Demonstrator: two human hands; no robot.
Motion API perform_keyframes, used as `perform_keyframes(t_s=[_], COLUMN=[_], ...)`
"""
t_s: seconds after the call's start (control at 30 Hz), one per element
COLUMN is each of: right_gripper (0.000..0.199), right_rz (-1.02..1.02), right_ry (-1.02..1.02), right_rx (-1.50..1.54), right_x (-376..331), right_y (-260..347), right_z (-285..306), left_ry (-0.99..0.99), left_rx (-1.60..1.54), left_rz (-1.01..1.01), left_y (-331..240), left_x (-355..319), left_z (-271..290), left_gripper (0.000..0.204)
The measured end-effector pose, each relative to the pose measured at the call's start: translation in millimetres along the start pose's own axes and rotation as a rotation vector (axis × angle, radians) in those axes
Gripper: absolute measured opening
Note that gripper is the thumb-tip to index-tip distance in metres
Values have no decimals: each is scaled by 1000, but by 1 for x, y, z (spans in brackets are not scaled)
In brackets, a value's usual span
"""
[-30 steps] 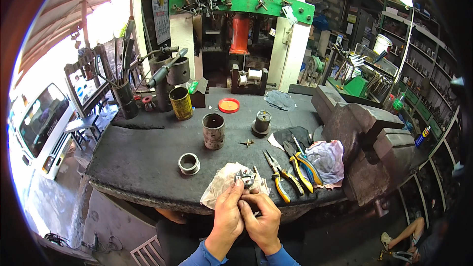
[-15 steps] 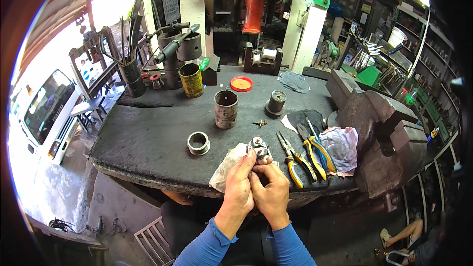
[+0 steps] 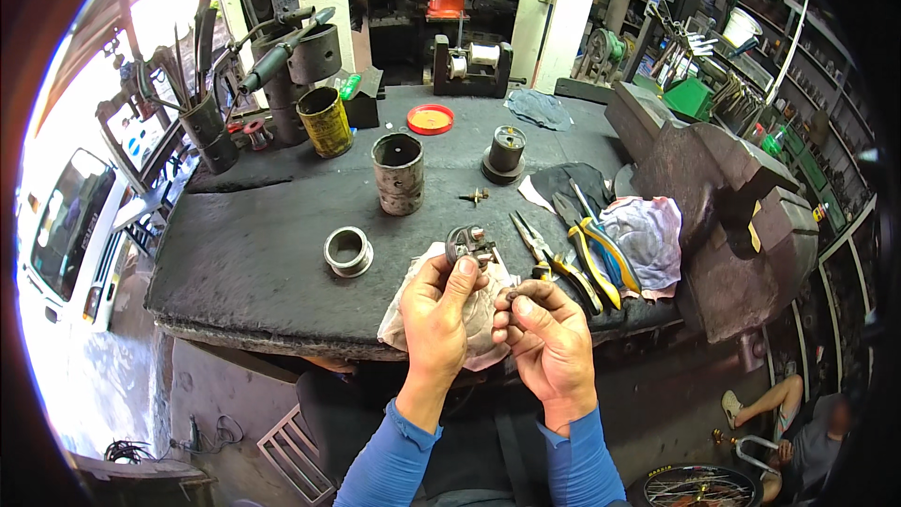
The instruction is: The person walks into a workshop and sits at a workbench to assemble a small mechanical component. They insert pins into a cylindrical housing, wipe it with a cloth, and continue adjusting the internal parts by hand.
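My left hand (image 3: 436,324) is closed on a small round metal part (image 3: 465,242) with posts on its face, gripped between thumb and fingers. Beside it, my right hand (image 3: 556,345) pinches a tiny dark piece (image 3: 511,297) whose kind I cannot make out. Both hands are above a pale rag (image 3: 398,308) at the bench's front edge. Left of them lies a metal ring (image 3: 348,253). Beyond stand an open metal cylinder (image 3: 399,178) and a smaller capped cylinder (image 3: 505,152), with a small brass-coloured fitting (image 3: 477,195) between them. Long-nose pliers (image 3: 554,258) and combination pliers (image 3: 593,249) lie at right.
A large vise (image 3: 723,197) fills the bench's right end, beside a crumpled cloth (image 3: 648,235). Farther back are a yellow can (image 3: 325,124), a red lid (image 3: 430,119) and a wire-spool stand (image 3: 472,68). Another person (image 3: 821,446) sits low at right, near a bicycle wheel (image 3: 699,488).
My hands have moved apart. The left keeps the round part, now tilted, while the right has shifted right with a tiny piece pinched in its fingers. The whole view has shifted.
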State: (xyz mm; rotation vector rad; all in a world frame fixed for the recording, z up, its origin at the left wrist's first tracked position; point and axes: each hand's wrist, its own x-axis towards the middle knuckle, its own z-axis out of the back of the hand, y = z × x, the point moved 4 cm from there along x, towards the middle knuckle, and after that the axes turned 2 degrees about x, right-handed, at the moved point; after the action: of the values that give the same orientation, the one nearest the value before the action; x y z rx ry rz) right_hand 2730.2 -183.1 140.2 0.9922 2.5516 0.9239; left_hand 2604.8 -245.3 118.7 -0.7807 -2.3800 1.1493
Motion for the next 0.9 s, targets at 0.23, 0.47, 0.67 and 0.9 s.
perform_keyframes(t_s=[0.23, 0.47, 0.67, 0.9], right_gripper=[16, 27, 23, 20], right_rz=[322, 458, 515, 623], right_ry=[-10, -97, -80, -81], right_rx=[-364, -517, -848, -964], right_x=[-4, 1, 9, 9], right_y=[8, 12, 12, 14], right_z=[-5, -1, -11, 12], left_ry=[101, 170, 64, 106], left_rx=[100, 161, 267, 355], left_rz=[-42, -70, -80, -85], left_y=[3, 8, -5, 9], left_x=[-6, -2, -7, -10], left_z=[1, -1, 8, -2], left_gripper=[25, 28, 21, 32])
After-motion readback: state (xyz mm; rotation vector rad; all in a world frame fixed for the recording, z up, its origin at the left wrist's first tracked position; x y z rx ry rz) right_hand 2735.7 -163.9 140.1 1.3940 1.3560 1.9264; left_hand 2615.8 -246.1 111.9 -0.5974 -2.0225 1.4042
